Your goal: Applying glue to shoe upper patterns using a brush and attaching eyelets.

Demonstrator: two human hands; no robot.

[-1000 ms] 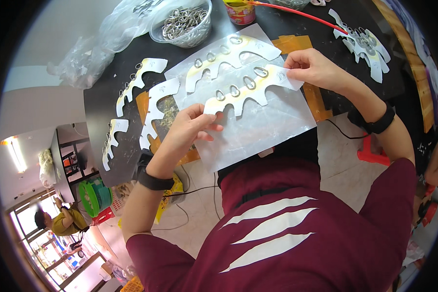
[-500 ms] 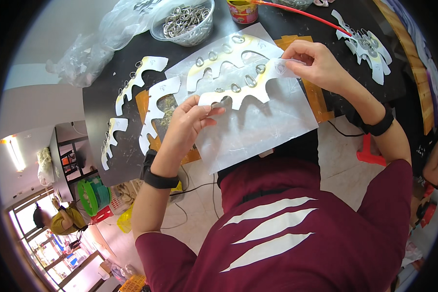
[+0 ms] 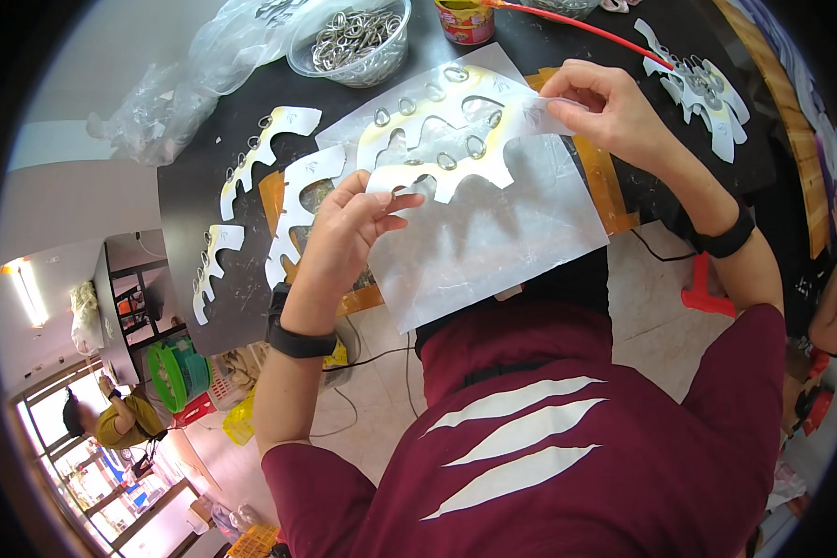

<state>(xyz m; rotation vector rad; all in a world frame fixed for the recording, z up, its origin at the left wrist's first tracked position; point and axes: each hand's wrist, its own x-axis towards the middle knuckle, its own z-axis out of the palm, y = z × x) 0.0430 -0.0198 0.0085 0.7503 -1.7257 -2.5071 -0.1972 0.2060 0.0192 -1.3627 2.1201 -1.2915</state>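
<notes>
A white scalloped strip (image 3: 484, 170) with metal rings along its yellowish edge is stretched between my hands, held above a pale, translucent sheet (image 3: 493, 251). My left hand (image 3: 352, 223) pinches its left end between thumb and fingers. Its right end is pinched by my right hand (image 3: 600, 110), fingertips closed on the tip. Just beyond it, a similar ringed strip (image 3: 374, 141) lies on the sheet, partly hidden by the held one. A white strip without visible rings (image 3: 286, 209) lies left of the sheet, close to my left hand.
Two ringed strips (image 3: 290, 123) (image 3: 219, 240) lie farther left on the dark table. At the back stand a clear tub of metal rings (image 3: 353, 42) and a small tin (image 3: 465, 23) with a red-handled brush (image 3: 595, 26). More strips (image 3: 707, 98) are piled at right. A plastic bag (image 3: 158, 112) lies back left.
My left hand has shifted slightly left and up with its end of the strip. The strip now bends differently and overlaps more of the one behind; my right hand has moved only a little.
</notes>
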